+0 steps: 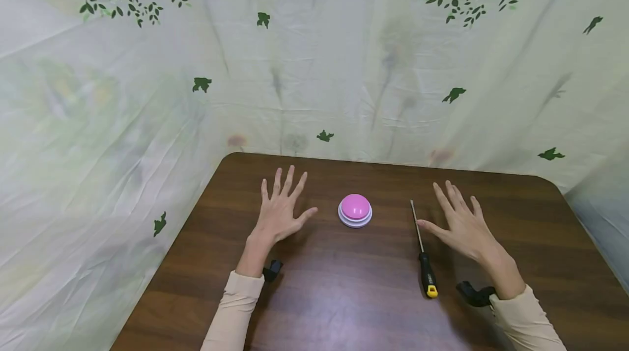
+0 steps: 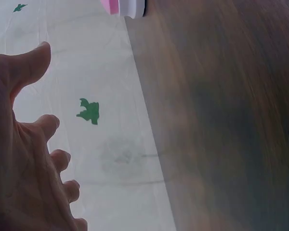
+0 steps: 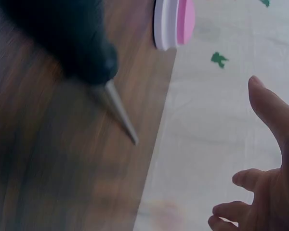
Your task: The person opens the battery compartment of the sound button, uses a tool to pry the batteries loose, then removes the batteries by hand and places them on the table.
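Note:
My left hand (image 1: 279, 217) is spread above the table with its fingers straight, left of a round pink push button (image 1: 355, 207) on a white base. On the right, my right hand (image 1: 464, 228) is also spread and holds nothing, its thumb overlapping the shaft of a screwdriver (image 1: 426, 269) in the head view. The screwdriver lies on the table with its black and yellow handle toward me and its metal tip pointing away. In the right wrist view the screwdriver (image 3: 86, 43) shows large and near, with the button (image 3: 173, 21) behind it.
A dark brown wooden table (image 1: 344, 307) with rounded far corners carries these things. Behind it and along the left hangs a pale curtain (image 1: 334, 78) printed with green leaves. Black wrist straps (image 1: 272, 271) show at both of the sleeves.

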The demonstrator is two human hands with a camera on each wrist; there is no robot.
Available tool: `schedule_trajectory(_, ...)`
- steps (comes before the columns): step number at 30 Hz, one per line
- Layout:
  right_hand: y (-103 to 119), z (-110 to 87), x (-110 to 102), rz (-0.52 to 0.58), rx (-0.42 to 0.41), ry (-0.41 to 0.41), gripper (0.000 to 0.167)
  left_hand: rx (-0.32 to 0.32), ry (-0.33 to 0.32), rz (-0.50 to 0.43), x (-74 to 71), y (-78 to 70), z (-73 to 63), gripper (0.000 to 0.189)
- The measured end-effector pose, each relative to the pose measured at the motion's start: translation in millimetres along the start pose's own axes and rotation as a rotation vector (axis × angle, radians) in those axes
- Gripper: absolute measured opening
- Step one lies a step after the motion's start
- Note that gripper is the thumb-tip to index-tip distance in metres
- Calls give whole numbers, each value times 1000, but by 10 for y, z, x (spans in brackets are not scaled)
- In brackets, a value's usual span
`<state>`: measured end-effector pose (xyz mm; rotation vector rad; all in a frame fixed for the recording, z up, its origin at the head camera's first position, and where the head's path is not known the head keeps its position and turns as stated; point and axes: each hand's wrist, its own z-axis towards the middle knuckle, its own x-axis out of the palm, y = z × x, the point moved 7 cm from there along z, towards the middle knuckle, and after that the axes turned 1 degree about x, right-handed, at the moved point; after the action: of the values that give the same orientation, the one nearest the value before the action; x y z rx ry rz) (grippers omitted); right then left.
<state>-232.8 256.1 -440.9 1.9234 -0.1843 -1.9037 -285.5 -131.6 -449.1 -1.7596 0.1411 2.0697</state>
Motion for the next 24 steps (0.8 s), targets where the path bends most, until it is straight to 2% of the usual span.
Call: schedule_trajectory(24, 588, 323, 359, 31, -82, 9, 105, 119, 0, -7, 104, -450, 137, 93)
